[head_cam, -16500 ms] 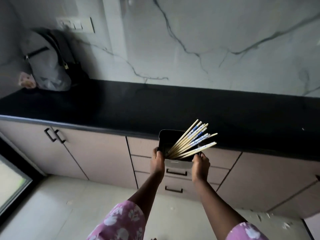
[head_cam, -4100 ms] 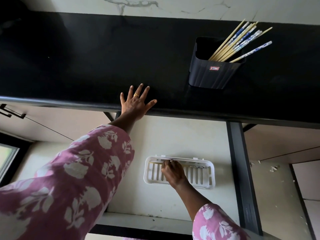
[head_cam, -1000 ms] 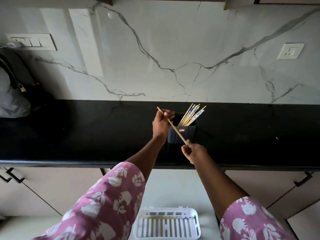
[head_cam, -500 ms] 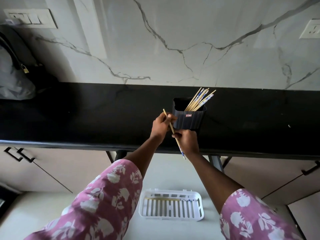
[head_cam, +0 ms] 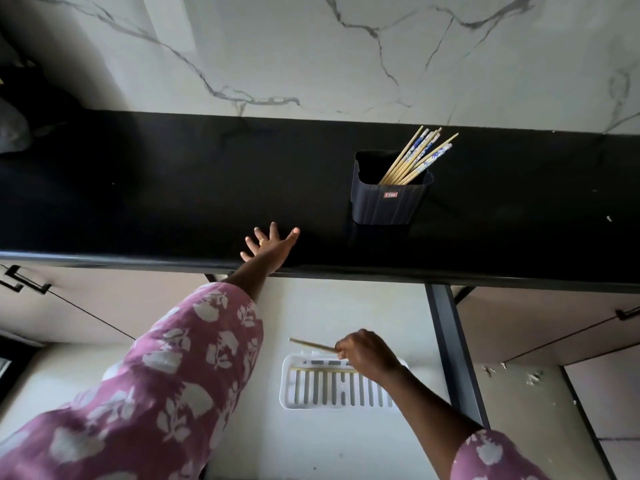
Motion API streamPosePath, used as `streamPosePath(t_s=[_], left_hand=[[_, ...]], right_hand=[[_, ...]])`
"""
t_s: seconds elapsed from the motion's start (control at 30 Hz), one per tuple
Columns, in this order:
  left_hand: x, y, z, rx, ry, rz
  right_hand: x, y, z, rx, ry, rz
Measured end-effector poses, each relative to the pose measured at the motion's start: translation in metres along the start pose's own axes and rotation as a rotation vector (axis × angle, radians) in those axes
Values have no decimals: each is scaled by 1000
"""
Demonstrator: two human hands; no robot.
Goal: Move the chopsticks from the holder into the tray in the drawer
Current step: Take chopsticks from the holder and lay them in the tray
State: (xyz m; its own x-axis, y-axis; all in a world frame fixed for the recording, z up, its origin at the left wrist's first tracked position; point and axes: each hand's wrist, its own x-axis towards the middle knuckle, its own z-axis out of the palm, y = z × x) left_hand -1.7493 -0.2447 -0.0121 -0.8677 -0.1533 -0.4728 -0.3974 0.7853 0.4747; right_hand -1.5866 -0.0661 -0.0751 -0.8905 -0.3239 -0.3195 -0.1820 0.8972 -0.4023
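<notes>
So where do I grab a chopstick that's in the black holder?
Pinch one by its blue-patterned top end, from above and the right. The chopsticks lean right, sticking out past the rim of the holder; their lower ends sit hidden inside.

Single head-worn wide-angle view, pitched steeply down.
The scene is viewed from above the front edge of the black countertop (head_cam: 138,188), faced toward the marble wall (head_cam: 311,46). The open drawer (head_cam: 311,306) and its white tray (head_cam: 285,382) are framed close beneath the lens. Only one view is supplied; nothing is shared between views.
</notes>
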Motion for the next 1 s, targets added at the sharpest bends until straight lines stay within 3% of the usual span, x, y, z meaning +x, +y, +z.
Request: streamPosePath(t_s=[0.2, 0.27, 0.3, 0.4, 0.87, 1.0], left_hand=[[4, 5, 5, 242, -81, -25], [6, 3, 6, 289, -88, -3], [7, 1, 7, 297, -94, 4], [8, 1, 9, 308, -96, 18], [9, 5, 9, 319, -100, 27], [7, 6, 8, 313, -101, 23]], right_hand=[[-10, -12, 30, -321, -293, -134], [-6, -11, 40, -325, -307, -95], [-6, -15, 44, -368, -233, -100], [-3, -22, 44, -412, -344, -75], [12, -13, 68, -358, -266, 2], [8, -12, 61, -417, -127, -115]])
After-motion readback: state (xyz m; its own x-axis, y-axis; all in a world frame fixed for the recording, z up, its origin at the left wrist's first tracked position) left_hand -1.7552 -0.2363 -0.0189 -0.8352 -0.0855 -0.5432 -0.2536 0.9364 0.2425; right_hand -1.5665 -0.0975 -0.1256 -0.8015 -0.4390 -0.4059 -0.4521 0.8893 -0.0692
